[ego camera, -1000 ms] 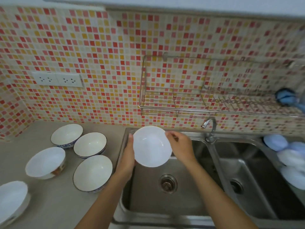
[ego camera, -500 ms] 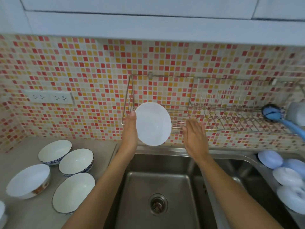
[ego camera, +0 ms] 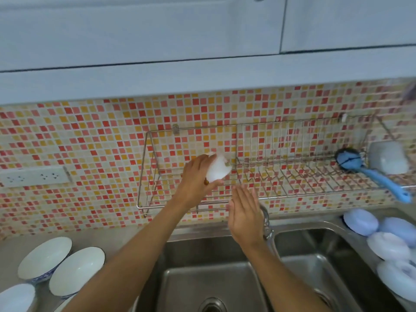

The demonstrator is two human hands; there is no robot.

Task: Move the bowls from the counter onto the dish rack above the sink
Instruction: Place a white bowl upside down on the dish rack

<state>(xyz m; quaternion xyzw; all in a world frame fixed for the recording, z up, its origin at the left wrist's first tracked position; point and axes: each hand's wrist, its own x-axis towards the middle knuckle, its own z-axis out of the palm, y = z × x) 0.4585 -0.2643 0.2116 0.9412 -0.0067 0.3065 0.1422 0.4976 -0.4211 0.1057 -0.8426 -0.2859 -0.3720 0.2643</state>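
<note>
- The left hand (ego camera: 195, 180) gripped a white bowl (ego camera: 218, 168), fingers curled round its near edge, and held it tipped on its side inside the left end of the wire dish rack (ego camera: 258, 197).
- The bowl was blurred, so whether it touched the rack's floor wires could not be told; it looked as if it hung just above them.
- The right hand (ego camera: 244, 216) held nothing. Its fingers were straight and together, palm turned toward the left hand, just below and to the right of the bowl and in front of the rack's front rail.
- To the right of both hands, the rack's slotted section held no bowls. A blue dish brush (ego camera: 369, 171) lay at its far right end, beside a pale container (ego camera: 389, 160).
- Down and to the left of the left arm, at least three white bowls (ego camera: 76, 270) sat on the counter (ego camera: 126, 240), touching or nearly touching one another, and a sliver of a possible fourth showed at the arm's edge.
- By this view the task was barely begun: the first bowl was in the rack but not yet let go, and every other bowl waited on the counter.
- Below the right hand lay the sink (ego camera: 213, 278), with the faucet (ego camera: 266, 224) just behind that wrist.
</note>
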